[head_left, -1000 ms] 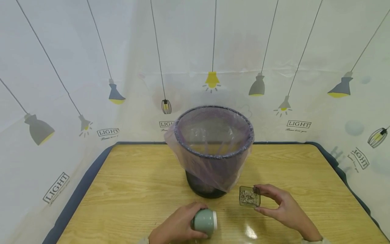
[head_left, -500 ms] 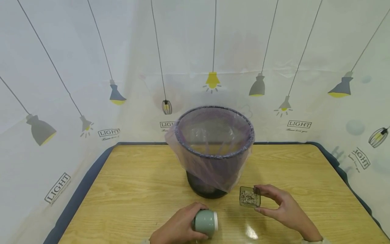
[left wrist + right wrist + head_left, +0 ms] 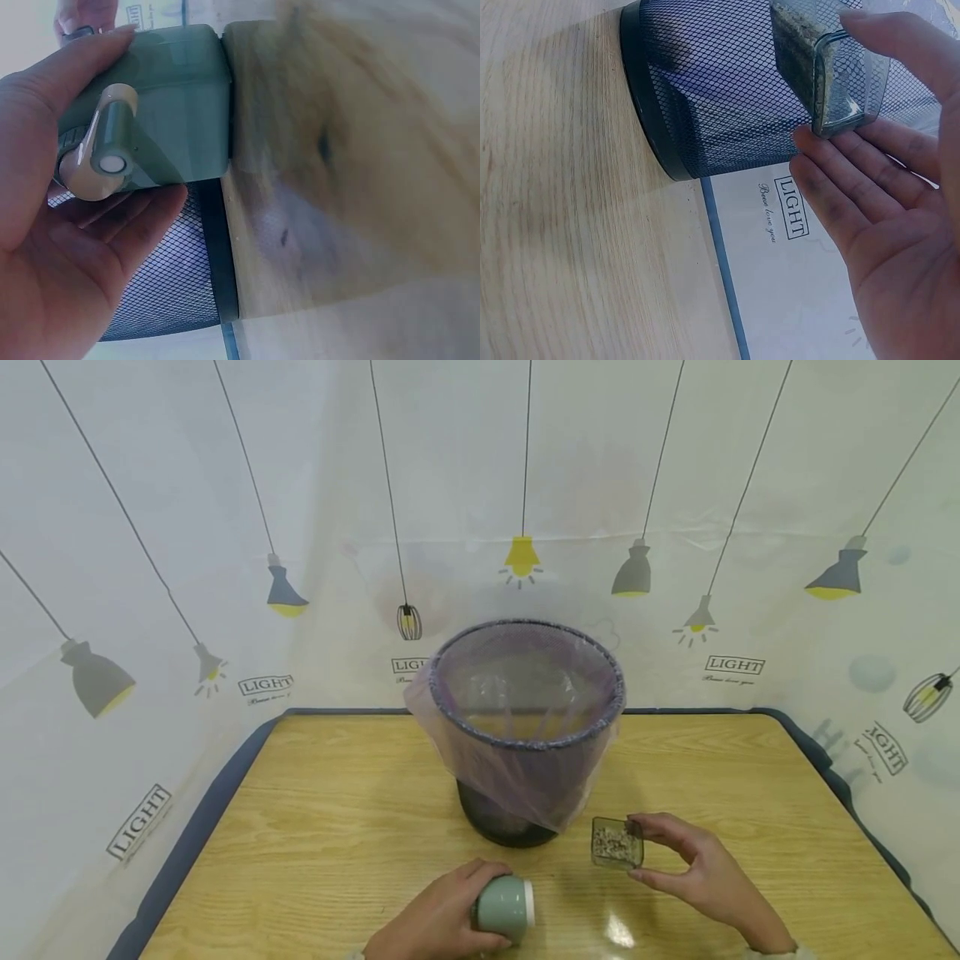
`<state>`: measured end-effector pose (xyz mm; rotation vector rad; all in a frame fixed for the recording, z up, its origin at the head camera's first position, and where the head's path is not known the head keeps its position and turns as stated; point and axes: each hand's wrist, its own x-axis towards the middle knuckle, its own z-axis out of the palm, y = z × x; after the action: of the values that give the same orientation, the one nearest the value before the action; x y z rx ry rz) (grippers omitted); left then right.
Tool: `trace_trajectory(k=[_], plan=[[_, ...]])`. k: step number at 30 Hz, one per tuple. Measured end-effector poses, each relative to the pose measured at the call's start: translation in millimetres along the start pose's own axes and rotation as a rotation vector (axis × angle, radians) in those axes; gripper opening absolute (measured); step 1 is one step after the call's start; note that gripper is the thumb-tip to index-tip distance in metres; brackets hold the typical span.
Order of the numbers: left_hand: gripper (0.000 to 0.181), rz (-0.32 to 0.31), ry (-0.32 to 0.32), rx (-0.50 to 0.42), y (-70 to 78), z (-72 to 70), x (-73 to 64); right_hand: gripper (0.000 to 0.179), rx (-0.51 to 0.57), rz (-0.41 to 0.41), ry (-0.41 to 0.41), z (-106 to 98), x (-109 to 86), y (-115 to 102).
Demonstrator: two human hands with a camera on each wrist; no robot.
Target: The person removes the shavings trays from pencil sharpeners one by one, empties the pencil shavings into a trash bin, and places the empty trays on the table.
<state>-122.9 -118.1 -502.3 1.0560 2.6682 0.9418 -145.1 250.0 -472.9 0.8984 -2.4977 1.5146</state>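
My left hand (image 3: 442, 914) grips a green crank pencil sharpener (image 3: 504, 908), which lies on its side with a white edge facing right. In the left wrist view, the thumb and fingers hold opposite sides of the sharpener (image 3: 184, 124), and its crank handle (image 3: 114, 142) points toward the camera. My right hand (image 3: 705, 872) pinches a small see-through shavings drawer (image 3: 617, 845) between thumb and fingers. Pencil shavings (image 3: 799, 37) lie in the drawer, as the right wrist view also shows. Both hands are in front of the mesh bin, with the drawer to its right.
A dark mesh waste bin (image 3: 498, 822) stands upright mid-table, lined with a thin pink bag (image 3: 517, 772) folded over its rim. Its mouth faces up. The wood-grain table (image 3: 322, 827) has a dark blue edge, and wall sheets with printed lamps (image 3: 522, 557) enclose it.
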Motion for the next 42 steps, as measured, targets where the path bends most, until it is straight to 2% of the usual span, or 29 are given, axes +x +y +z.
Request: trace_trajectory(k=[5,10,13,16,21,24,28,32,38,42], plan=[[0.073,0.029,0.007,0.003,0.5,-1.9,-1.0,0.056,-0.002,-0.010,0.016,-1.6,1.1,-1.1],[0.072,-0.016,-0.011,-0.046,1.7,-6.7,-3.4,0.056,-0.004,-0.024,0.028,-4.7,3.7,-3.9],[0.066,-0.031,0.003,-0.031,2.1,-14.1,-4.6,0.056,-0.011,-0.024,0.031,-7.4,4.7,-5.1],[0.056,0.013,0.080,0.005,0.8,-24.5,-4.8,0.056,-0.024,-0.014,0.045,-10.3,4.6,-5.3],[0.041,0.118,0.287,0.088,-4.1,-44.7,-5.3,0.056,-0.037,0.010,0.071,-13.9,4.6,-5.3],[0.039,0.160,0.374,0.141,-5.6,-56.4,-5.7,0.057,-0.039,0.011,0.081,-15.4,5.2,-5.9],[0.037,0.198,0.457,0.187,-4.6,-71.2,-4.2,0.057,-0.044,0.016,0.097,-17.0,5.7,-7.2],[0.037,0.207,0.532,0.210,-1.1,-86.4,-1.6,0.057,-0.052,0.034,0.102,-17.9,6.0,-8.7],[0.033,0.225,0.607,0.233,6.4,-109.9,4.6,0.057,-0.074,0.063,0.105,-18.1,6.4,-10.8],[0.032,0.255,0.660,0.227,13.3,-118.9,12.0,0.056,-0.076,0.065,0.105,-17.9,6.3,-11.3]])
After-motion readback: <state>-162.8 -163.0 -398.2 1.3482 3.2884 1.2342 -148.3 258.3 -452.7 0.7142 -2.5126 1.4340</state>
